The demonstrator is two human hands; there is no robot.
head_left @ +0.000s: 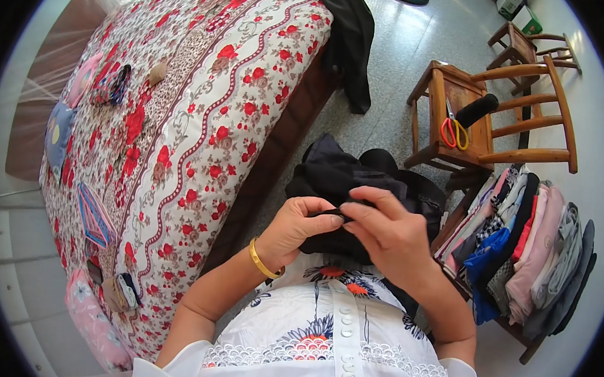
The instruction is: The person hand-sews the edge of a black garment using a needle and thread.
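A heap of black cloth (338, 170) lies across my lap and knees. My left hand (303, 226) is closed, its thumb and forefinger pinching a narrow fold of that cloth. Close beside it, almost touching, my right hand (389, 228) pinches the same dark fold from the other side, with its fingers bent over it. Anything small between the right fingertips, such as a needle, is too fine to make out. A gold bangle (265, 259) sits on my left wrist.
A bed with a floral sheet (251, 109) fills the left, with folded clothes (122, 294) on it. Scissors (453, 131) and a black spool-like roll (477, 110) lie on a wooden chair (453, 84). Stacked clothes (533, 251) stand at right. Black cloth (352, 46) hangs off the bed's corner.
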